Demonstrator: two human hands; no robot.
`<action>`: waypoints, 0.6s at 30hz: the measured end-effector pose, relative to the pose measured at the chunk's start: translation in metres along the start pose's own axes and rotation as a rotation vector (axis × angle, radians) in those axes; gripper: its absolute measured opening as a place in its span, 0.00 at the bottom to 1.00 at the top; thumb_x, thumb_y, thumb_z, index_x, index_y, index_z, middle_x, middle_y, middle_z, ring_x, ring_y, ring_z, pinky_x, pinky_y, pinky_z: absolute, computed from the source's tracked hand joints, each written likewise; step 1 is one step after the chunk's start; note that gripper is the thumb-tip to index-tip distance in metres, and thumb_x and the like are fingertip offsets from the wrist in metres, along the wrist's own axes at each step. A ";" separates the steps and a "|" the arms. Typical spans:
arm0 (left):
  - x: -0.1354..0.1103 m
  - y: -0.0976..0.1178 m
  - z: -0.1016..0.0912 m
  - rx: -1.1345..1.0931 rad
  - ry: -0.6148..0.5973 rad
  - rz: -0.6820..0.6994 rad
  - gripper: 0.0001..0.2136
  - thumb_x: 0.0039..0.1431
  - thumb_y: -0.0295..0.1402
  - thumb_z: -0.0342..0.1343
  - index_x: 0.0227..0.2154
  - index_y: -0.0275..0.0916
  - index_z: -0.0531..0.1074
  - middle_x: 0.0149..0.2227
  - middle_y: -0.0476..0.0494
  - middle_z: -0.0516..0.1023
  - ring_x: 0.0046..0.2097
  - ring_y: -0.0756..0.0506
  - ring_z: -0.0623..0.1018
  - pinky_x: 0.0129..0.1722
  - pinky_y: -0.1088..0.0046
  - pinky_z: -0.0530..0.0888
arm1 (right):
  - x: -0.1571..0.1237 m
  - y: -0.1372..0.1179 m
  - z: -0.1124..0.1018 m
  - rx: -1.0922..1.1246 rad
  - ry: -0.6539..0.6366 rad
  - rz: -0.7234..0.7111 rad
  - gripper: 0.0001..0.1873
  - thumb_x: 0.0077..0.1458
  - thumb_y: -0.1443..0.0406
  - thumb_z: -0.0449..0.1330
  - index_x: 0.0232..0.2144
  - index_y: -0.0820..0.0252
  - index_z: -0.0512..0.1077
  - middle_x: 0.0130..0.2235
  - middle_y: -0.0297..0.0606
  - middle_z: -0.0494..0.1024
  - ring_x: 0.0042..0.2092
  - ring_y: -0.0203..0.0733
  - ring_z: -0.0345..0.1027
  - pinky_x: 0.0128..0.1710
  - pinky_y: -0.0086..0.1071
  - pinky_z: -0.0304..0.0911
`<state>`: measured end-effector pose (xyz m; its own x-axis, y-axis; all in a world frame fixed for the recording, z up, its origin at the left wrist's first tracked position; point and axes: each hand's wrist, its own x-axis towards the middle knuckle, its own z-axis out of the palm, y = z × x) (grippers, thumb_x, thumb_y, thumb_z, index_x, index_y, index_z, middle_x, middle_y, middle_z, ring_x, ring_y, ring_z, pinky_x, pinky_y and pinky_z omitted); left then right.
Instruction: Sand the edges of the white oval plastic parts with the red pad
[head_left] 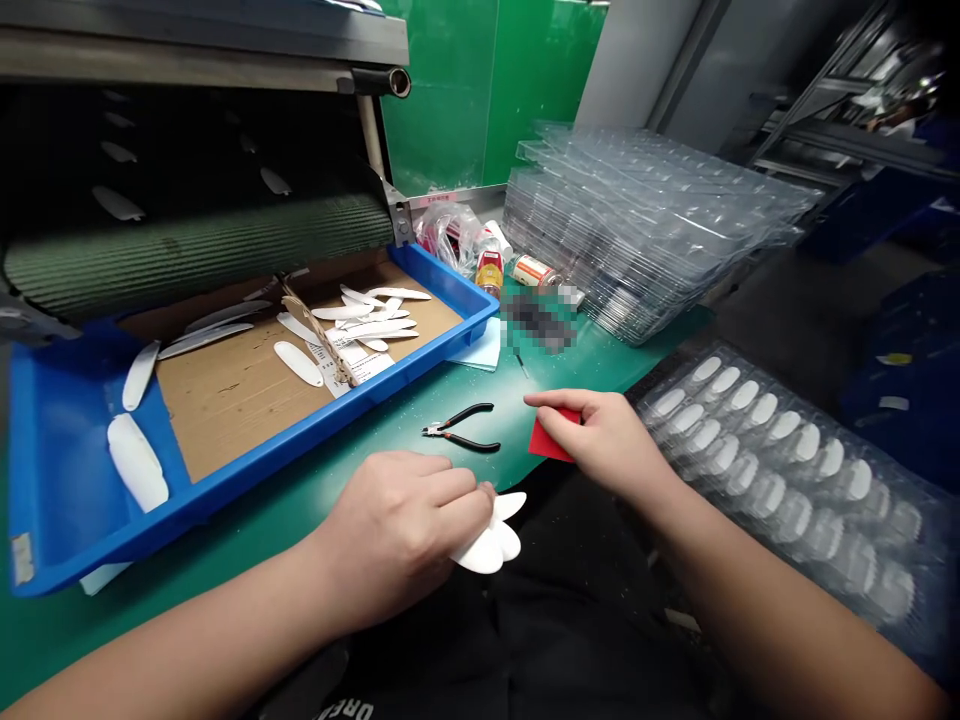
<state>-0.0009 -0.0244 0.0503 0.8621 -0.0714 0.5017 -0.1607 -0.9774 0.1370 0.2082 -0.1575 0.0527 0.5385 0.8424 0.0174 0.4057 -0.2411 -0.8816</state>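
My left hand (420, 520) is closed around several white oval plastic pieces (484, 548), whose rounded ends fan out past the fingers. To the right, my right hand (592, 430) is over the table edge, index finger stretched out and thumb a little apart from it. Nothing shows between those two fingertips; the other fingers are hidden. Under the thumb is a flat red square piece (551, 443); I cannot tell whether the hand touches it. Small side cutters (465, 428) with black handles lie on the green table (405, 400), between and beyond my hands.
At left, a blue tray (420, 350) lined with cardboard holds more white pieces (298, 363). Above it, a conveyor belt (210, 250) carries others. Clear plastic trays (645, 220) are stacked at the back. A filled clear tray (750, 450) is at right. Bottles (490, 272) stand behind.
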 end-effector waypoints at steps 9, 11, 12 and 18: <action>0.000 -0.001 -0.002 0.040 -0.010 0.024 0.13 0.70 0.24 0.53 0.26 0.36 0.70 0.24 0.49 0.66 0.26 0.47 0.60 0.26 0.62 0.50 | 0.009 -0.004 0.000 -0.111 -0.059 -0.031 0.14 0.61 0.60 0.64 0.46 0.55 0.84 0.42 0.37 0.83 0.42 0.47 0.77 0.43 0.34 0.72; 0.000 -0.003 -0.002 0.039 -0.016 0.029 0.13 0.70 0.24 0.52 0.27 0.37 0.70 0.24 0.49 0.67 0.26 0.46 0.60 0.26 0.63 0.51 | 0.008 -0.006 0.002 0.000 -0.164 -0.046 0.16 0.63 0.56 0.64 0.49 0.53 0.83 0.44 0.36 0.83 0.44 0.47 0.78 0.43 0.33 0.73; 0.000 -0.004 -0.002 0.041 -0.022 0.033 0.13 0.69 0.24 0.52 0.27 0.37 0.70 0.25 0.49 0.67 0.26 0.46 0.61 0.26 0.63 0.51 | 0.008 -0.006 0.002 0.023 -0.244 -0.062 0.16 0.63 0.55 0.63 0.49 0.52 0.83 0.45 0.36 0.83 0.44 0.47 0.78 0.44 0.33 0.73; -0.002 -0.004 0.000 -0.004 0.027 -0.024 0.13 0.67 0.25 0.54 0.24 0.38 0.67 0.25 0.49 0.69 0.26 0.48 0.66 0.25 0.64 0.55 | 0.015 0.026 -0.033 -0.365 0.087 -0.098 0.16 0.62 0.54 0.62 0.45 0.51 0.84 0.43 0.37 0.83 0.43 0.54 0.79 0.38 0.37 0.72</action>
<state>-0.0021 -0.0208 0.0483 0.8523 -0.0426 0.5213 -0.1423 -0.9780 0.1526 0.2515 -0.1671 0.0454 0.5382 0.8299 0.1469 0.6860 -0.3301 -0.6484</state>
